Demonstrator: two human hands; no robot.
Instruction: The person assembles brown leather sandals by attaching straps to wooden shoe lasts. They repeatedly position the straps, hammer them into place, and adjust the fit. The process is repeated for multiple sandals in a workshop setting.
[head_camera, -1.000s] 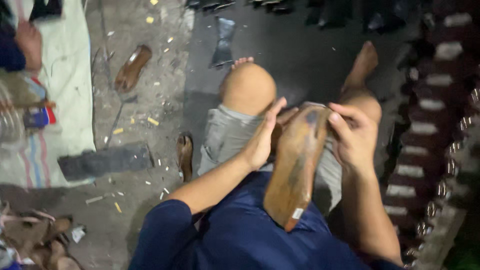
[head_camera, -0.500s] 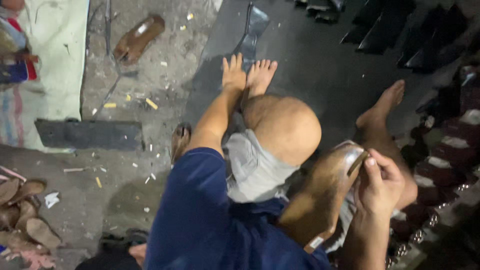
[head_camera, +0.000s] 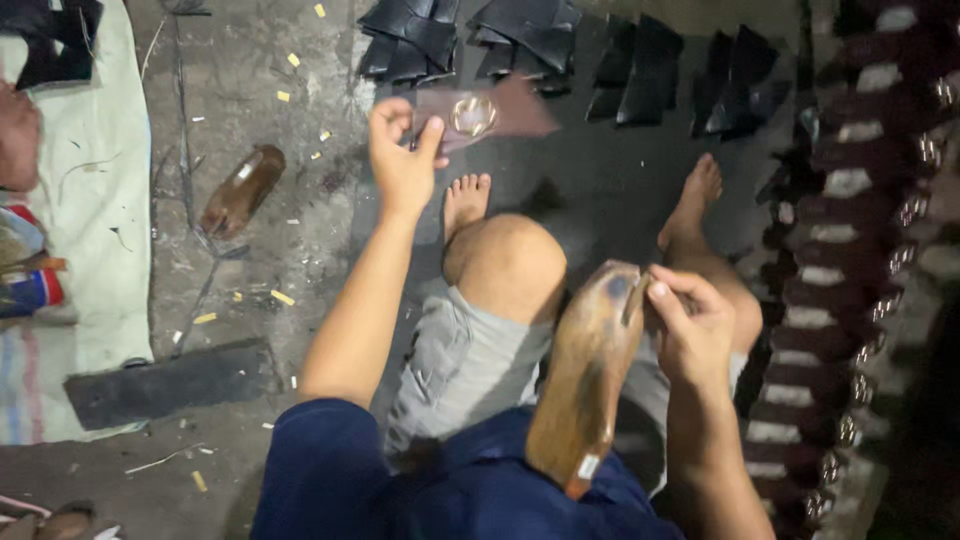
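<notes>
Strap dark maroon with a round gold buckle; last worn brown, dark smudge near the top, small white tag at the bottom. Shirt navy, shorts grey. Cloth pale cream with faded stripes; stacked pieces black.

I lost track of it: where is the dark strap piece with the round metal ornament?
In the head view, top centre: the strap piece is pinched in the left hand, raised above the bare foot, just below the black pieces.

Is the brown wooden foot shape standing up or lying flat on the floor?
Neither: the wooden foot shape is propped tilted on the person's lap, off the floor. The right hand grips its upper end.
</notes>
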